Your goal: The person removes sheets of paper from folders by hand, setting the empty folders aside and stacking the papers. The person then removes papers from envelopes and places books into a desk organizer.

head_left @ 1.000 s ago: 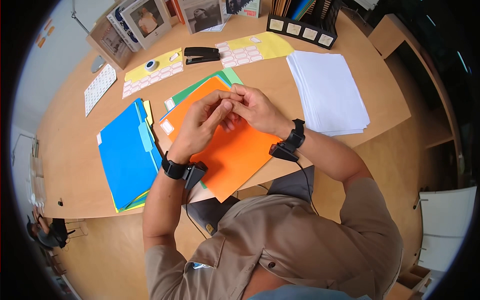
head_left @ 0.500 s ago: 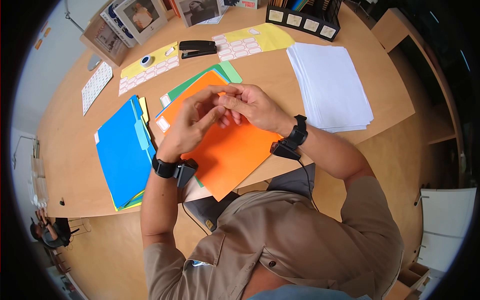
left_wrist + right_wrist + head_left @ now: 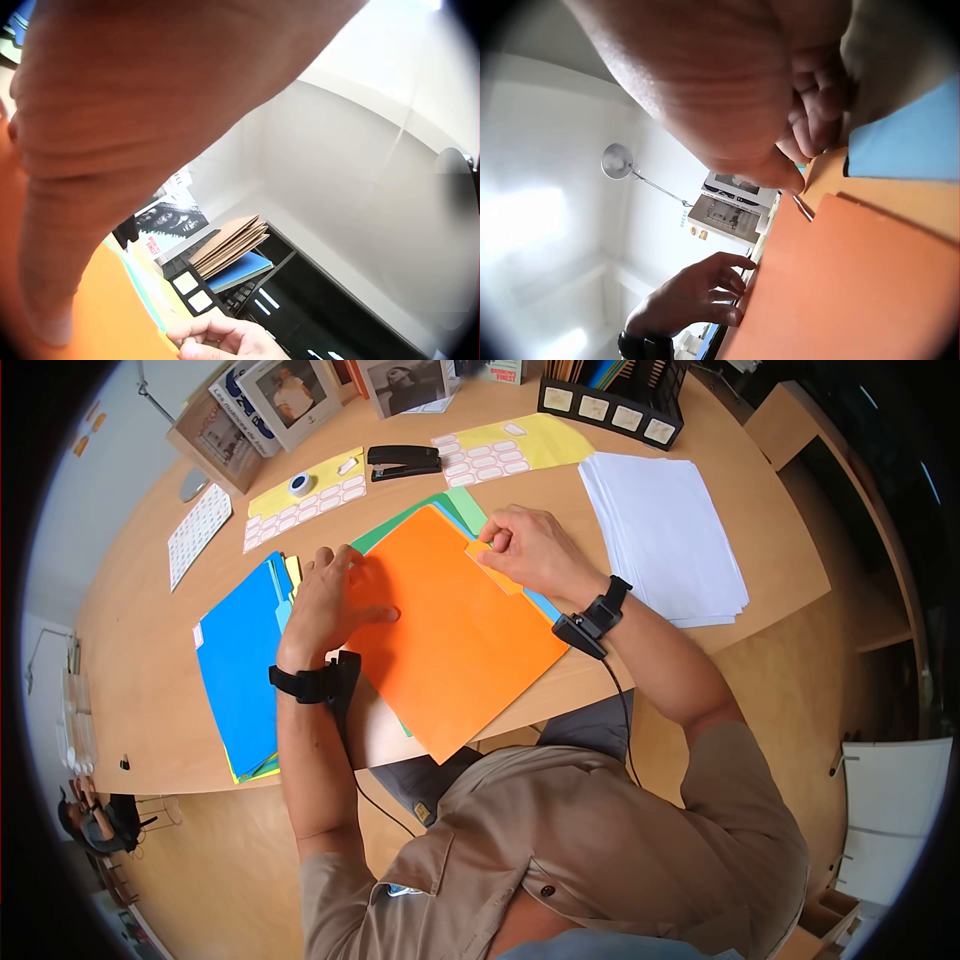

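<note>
I keep my left hand (image 3: 325, 600) open at the orange folder's (image 3: 470, 660) ten o'clock edge; my right hand (image 3: 535, 552) pinches its tab (image 3: 508, 582) at one o'clock. At nine o'clock, the labelled blue folder (image 3: 240, 670) looks done; the orange one, centred, seems unfinished.

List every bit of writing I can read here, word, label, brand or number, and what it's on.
"LES": book spine, start of a title; the rest is too blurred.
Red print on the upright card: too small.
Label sheet and rack labels: nothing readable.
Stapler: no brand legible.
Blue wall lettering: too blurred.
Orange folder: no writing visible on its face.
</note>
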A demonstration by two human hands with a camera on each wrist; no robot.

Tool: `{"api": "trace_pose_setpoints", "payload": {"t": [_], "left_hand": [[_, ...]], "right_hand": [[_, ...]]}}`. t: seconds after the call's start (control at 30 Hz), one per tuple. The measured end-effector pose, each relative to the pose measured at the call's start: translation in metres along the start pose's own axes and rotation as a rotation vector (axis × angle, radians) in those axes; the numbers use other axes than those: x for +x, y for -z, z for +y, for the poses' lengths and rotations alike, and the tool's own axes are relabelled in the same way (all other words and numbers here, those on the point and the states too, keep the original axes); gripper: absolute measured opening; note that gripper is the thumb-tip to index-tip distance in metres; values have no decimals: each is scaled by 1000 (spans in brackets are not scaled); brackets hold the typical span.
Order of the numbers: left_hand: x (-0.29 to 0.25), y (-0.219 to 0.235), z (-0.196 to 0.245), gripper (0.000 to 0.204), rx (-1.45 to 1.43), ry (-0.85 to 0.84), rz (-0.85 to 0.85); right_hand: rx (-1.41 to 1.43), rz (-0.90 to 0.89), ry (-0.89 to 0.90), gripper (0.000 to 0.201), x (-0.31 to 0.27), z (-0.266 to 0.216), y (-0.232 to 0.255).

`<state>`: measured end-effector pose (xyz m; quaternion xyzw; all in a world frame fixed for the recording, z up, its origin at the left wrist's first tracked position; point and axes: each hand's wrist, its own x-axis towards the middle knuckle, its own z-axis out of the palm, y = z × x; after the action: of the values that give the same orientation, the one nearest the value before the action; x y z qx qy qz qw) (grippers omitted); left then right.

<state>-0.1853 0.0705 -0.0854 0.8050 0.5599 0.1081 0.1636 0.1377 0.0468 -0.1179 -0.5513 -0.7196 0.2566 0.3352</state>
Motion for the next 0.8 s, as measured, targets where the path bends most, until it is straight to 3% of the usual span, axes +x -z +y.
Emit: {"api": "trace_pose_setpoints", "payload": {"t": [0.1, 0.17, 0.5, 0.6, 0.67, 0.7, 0.77, 0.8], "left_hand": [[1, 0, 0, 85, -133, 25, -3], [0, 4, 6, 84, 74, 45, 16], [5, 4, -5, 89, 29, 107, 28], [7, -1, -14, 76, 50, 47, 77], [12, -8, -23, 49, 25, -15, 151], [13, -11, -26, 49, 28, -17, 155], [14, -10, -22, 23, -134, 4, 151], [16, -7, -20, 23, -131, -2, 154]], "right_hand": [[-31, 2, 22, 25, -1, 0, 0], [-32, 3, 34, 26, -2, -2, 0], [-37, 5, 41, 27, -4, -2, -3], [-32, 5, 39, 27, -3, -1, -4], [-38, 7, 46, 27, -2, -1, -4], [-31, 12, 25, 27, -2, -2, -3], [-25, 25, 7, 27, -2, -3, -2], [2, 57, 41, 26, -2, -2, -3]]}}
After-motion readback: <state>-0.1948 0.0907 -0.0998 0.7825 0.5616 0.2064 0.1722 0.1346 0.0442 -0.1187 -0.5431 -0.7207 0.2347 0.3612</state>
